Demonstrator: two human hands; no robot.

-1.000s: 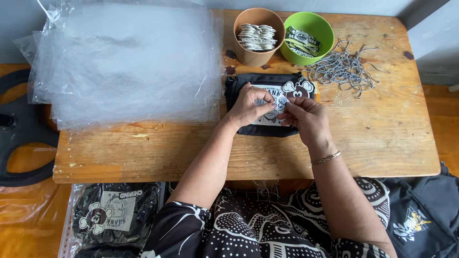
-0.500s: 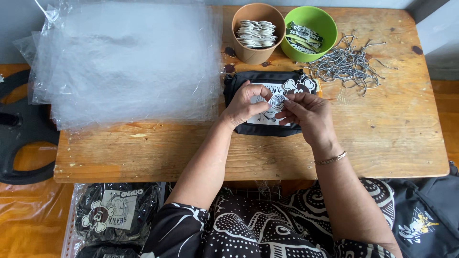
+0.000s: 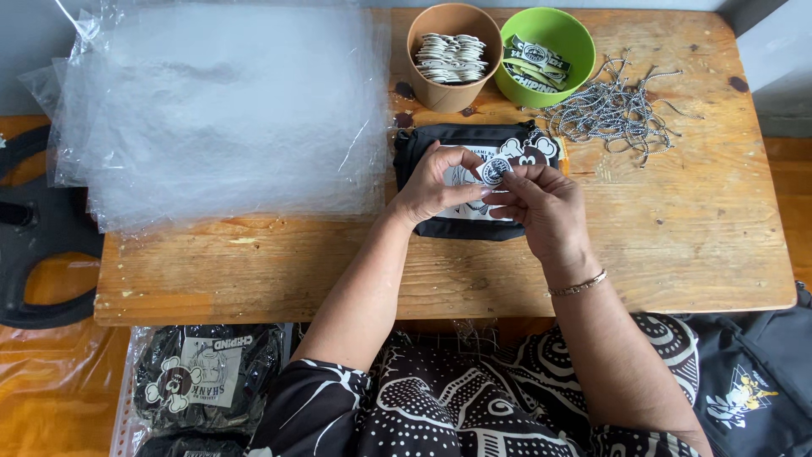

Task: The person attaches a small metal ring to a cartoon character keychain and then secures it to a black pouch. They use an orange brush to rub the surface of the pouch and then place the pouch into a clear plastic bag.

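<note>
You are pinching a small round tag point(image 3: 494, 170) between both hands, right over the black pouch point(image 3: 474, 179) that is lying flat on the wooden table point(image 3: 694, 228). Your left hand point(image 3: 436, 188) is curling in from the left with its thumb and fingers closing on the tag's left edge, while your right hand point(image 3: 545, 207) is gripping its lower right side with the fingertips point(image 3: 506, 180). The tag is sitting just above your knuckles, toward the far side of the table, and both hands are about equally near it. The pouch's long side is running left to right beneath your hands. The brown cup point(image 3: 454, 56), the green bowl point(image 3: 544, 52) and the loose pile of cords point(image 3: 613, 108) are lying farther away, beyond the pouch.
</note>
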